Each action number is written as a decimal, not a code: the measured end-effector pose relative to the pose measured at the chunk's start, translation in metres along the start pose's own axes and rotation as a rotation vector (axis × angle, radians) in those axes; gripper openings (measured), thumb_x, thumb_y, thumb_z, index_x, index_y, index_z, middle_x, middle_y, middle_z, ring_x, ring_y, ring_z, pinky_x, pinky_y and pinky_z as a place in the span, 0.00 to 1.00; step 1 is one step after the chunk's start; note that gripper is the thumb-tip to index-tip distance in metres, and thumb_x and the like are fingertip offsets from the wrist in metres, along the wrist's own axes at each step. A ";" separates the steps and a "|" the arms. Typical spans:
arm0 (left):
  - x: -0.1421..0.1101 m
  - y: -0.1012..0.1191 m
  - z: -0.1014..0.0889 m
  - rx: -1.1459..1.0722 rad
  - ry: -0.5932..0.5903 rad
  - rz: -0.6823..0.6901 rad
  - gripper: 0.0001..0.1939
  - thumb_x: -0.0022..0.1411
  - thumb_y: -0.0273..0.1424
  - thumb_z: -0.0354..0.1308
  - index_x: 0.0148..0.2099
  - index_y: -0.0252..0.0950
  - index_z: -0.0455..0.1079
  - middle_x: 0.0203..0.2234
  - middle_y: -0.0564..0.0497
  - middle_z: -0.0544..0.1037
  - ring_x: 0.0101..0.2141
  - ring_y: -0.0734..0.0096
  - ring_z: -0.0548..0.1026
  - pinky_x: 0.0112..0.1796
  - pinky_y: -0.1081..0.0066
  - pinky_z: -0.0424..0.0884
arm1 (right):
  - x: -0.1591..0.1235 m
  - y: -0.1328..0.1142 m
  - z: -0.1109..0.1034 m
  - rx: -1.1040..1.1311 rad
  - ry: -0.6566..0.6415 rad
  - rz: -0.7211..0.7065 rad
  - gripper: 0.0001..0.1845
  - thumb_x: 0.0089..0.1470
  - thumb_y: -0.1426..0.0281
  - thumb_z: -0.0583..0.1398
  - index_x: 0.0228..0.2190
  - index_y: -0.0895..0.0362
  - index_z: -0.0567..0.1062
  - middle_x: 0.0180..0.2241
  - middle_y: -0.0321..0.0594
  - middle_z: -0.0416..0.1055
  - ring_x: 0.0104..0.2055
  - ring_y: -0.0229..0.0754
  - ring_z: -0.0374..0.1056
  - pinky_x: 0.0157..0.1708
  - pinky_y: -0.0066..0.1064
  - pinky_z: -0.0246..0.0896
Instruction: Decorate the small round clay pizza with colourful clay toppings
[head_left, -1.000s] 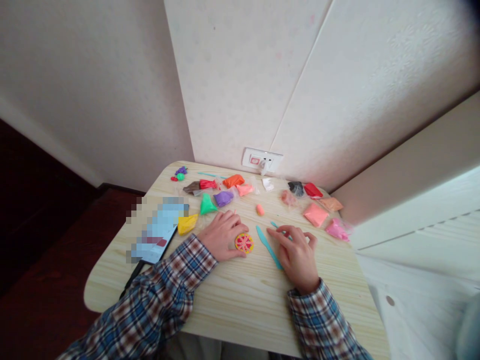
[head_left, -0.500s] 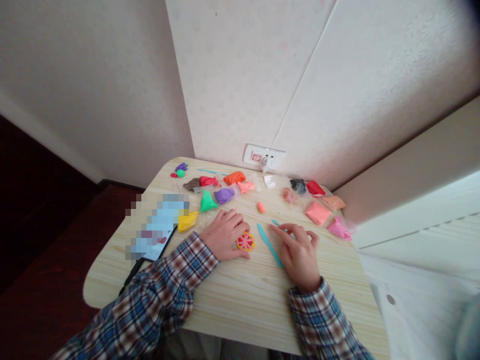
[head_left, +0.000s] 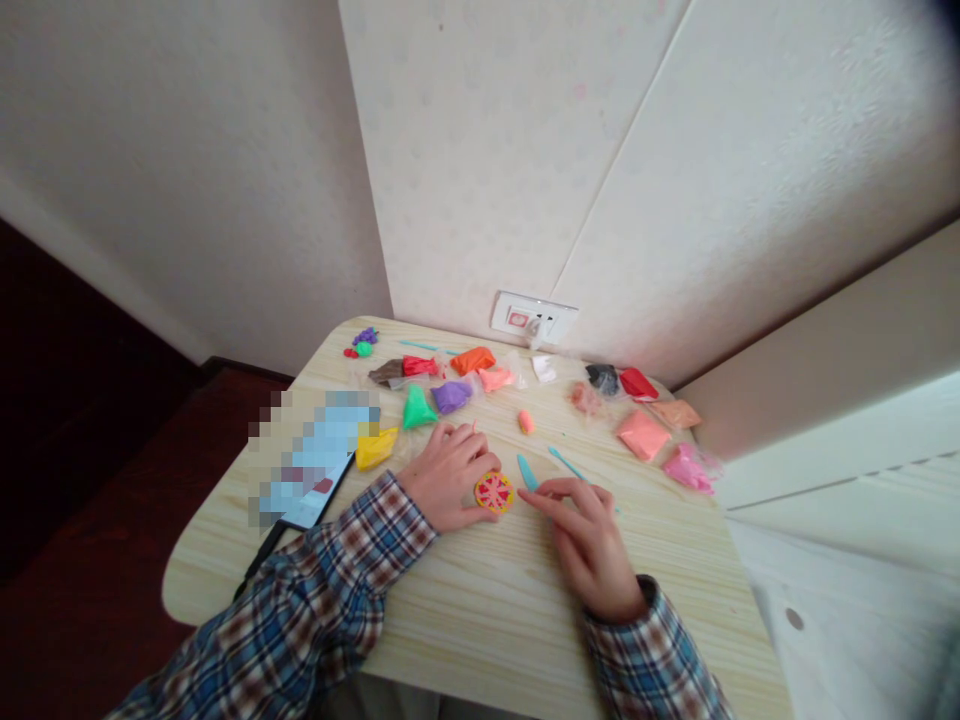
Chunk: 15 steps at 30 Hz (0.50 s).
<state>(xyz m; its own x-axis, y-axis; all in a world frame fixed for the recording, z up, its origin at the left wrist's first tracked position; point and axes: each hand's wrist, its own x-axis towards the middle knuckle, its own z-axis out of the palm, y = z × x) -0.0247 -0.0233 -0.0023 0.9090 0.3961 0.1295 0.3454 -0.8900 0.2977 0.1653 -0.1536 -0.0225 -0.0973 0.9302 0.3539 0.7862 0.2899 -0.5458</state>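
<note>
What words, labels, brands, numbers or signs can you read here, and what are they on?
No text is readable.
Phone screen: blurred into blocks, unreadable.
Wall socket: pink mark, too small to read.
Bags: no print I can make out.
Round patterned piece: no lettering visible.

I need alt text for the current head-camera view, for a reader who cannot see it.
A person's left hand holds a yellow, red and pink disc on a pale table; the right hand, index finger near the disc, partly covers a blue knife-shaped tool. Colourful bags and a phone lie around.
</note>
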 end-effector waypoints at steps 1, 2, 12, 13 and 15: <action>0.000 0.001 0.000 0.004 -0.005 -0.003 0.25 0.50 0.47 0.61 0.44 0.36 0.65 0.40 0.48 0.69 0.44 0.58 0.63 0.44 0.58 0.54 | -0.002 0.000 0.002 -0.057 -0.028 -0.026 0.27 0.51 0.80 0.49 0.50 0.49 0.69 0.41 0.41 0.67 0.41 0.42 0.63 0.42 0.40 0.50; 0.001 0.001 -0.001 0.008 -0.009 -0.007 0.26 0.50 0.48 0.61 0.44 0.36 0.65 0.40 0.47 0.69 0.44 0.57 0.63 0.43 0.58 0.54 | -0.004 -0.001 0.003 -0.097 -0.051 -0.042 0.29 0.50 0.80 0.49 0.52 0.49 0.67 0.42 0.41 0.66 0.41 0.42 0.63 0.43 0.41 0.49; 0.001 0.000 -0.001 -0.009 -0.014 -0.011 0.27 0.48 0.49 0.61 0.44 0.36 0.65 0.40 0.47 0.70 0.44 0.57 0.63 0.44 0.58 0.53 | -0.001 -0.007 0.001 -0.172 -0.092 -0.068 0.29 0.48 0.82 0.49 0.50 0.49 0.69 0.40 0.41 0.67 0.42 0.43 0.62 0.43 0.41 0.44; 0.001 0.000 -0.001 -0.008 -0.015 -0.011 0.27 0.48 0.49 0.62 0.44 0.36 0.65 0.40 0.47 0.70 0.44 0.57 0.63 0.44 0.59 0.53 | -0.001 -0.007 0.001 -0.174 -0.089 -0.074 0.29 0.48 0.82 0.49 0.49 0.50 0.70 0.40 0.41 0.67 0.42 0.43 0.62 0.43 0.41 0.44; 0.001 0.000 -0.001 -0.004 -0.013 -0.012 0.27 0.48 0.49 0.62 0.44 0.36 0.65 0.40 0.48 0.70 0.44 0.57 0.63 0.44 0.59 0.53 | 0.000 -0.008 0.002 -0.182 -0.083 -0.080 0.29 0.47 0.82 0.49 0.48 0.50 0.71 0.40 0.40 0.67 0.41 0.42 0.62 0.43 0.40 0.44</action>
<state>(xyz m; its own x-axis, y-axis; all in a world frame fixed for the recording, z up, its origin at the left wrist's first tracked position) -0.0243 -0.0229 -0.0013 0.9079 0.4034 0.1139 0.3550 -0.8845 0.3027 0.1582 -0.1556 -0.0197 -0.2080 0.9235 0.3223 0.8703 0.3251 -0.3699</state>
